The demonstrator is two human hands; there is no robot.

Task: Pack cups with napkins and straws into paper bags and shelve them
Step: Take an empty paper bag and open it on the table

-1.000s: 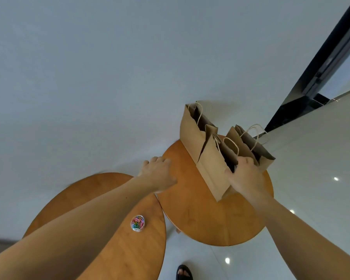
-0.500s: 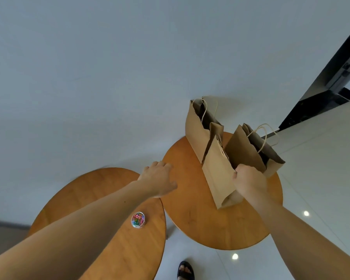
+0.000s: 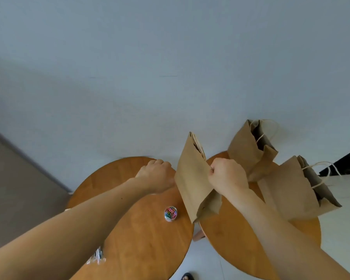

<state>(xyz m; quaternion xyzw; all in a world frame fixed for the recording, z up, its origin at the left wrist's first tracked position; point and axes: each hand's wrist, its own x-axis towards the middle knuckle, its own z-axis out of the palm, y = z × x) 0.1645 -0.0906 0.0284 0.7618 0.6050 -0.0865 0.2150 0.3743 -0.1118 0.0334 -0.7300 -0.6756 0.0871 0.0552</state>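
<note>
Head view: gripping flat brown paper bag [image 3: 192, 184] by its edge with right hand [image 3: 226, 176], curling left hand [image 3: 156, 175] over round wooden table [image 3: 141, 229] (cannot tell whether grasping anything).

Head-worn wide-angle view, steeply downward, close.

Clip jar [image 3: 170, 213] on left table [image 3: 141, 243], two bags [image 3: 287, 190] on right, third bag [image 3: 192, 178] between
</note>
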